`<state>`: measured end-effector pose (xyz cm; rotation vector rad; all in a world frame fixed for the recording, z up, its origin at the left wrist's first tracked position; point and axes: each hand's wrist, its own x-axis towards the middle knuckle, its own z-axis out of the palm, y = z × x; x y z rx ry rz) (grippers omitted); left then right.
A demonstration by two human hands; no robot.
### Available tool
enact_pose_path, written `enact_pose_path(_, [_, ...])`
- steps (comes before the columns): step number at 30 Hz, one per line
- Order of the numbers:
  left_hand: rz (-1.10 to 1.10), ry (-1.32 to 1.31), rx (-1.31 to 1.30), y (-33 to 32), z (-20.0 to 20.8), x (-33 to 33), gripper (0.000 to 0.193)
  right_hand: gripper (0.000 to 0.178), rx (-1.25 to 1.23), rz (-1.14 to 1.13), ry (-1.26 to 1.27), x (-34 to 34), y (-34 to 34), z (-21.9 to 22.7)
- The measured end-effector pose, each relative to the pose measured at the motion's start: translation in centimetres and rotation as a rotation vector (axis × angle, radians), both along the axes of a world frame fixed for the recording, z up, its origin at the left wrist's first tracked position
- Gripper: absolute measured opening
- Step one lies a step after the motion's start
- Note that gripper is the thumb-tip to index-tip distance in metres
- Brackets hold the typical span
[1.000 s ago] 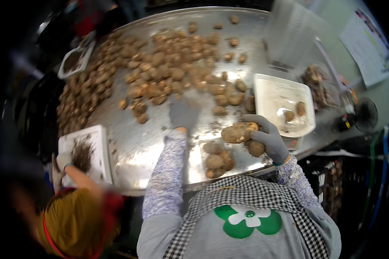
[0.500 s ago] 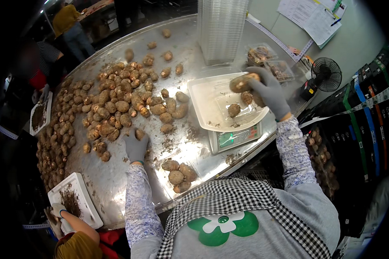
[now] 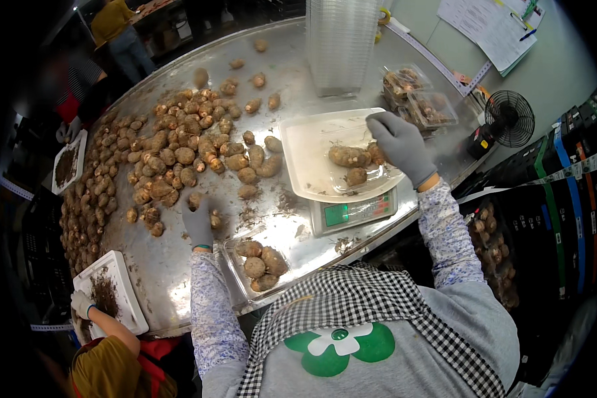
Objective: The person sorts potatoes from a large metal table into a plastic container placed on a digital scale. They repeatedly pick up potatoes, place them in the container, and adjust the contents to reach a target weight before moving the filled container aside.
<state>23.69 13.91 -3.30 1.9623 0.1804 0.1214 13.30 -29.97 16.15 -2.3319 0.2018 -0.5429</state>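
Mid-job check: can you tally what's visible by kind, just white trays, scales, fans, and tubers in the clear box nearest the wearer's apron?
White trays: 3
Scale: 1
Fan: 1
Tubers showing in that box: 4
Total: 9

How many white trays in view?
3: one tray on the scale, right hand above its right end; a lower-left tray; an upper-left tray. Dark edges may hide more.

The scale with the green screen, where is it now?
In the head view, right of centre: the scale sits on the metal table, under the cream tray.
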Motion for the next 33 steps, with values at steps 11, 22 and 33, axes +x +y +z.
enact_pose_path(11, [-0.359,-0.203,-0.553,-7.3,9.3,-4.1,0.042,0.036,-0.394,0.432,0.000,-2.0,-1.9,-4.8])
enact_pose_path(22, [-0.517,0.202,-0.969,-15.0,10.5,-10.4,0.052,0.039,0.084,0.348,-0.179,-6.1,2.0,-1.8])
enact_pose_path(33, [-0.832,0.251,-1.033,-15.1,10.0,-12.2,0.055,0.060,0.201,0.557,0.046,-5.5,7.2,-4.2])
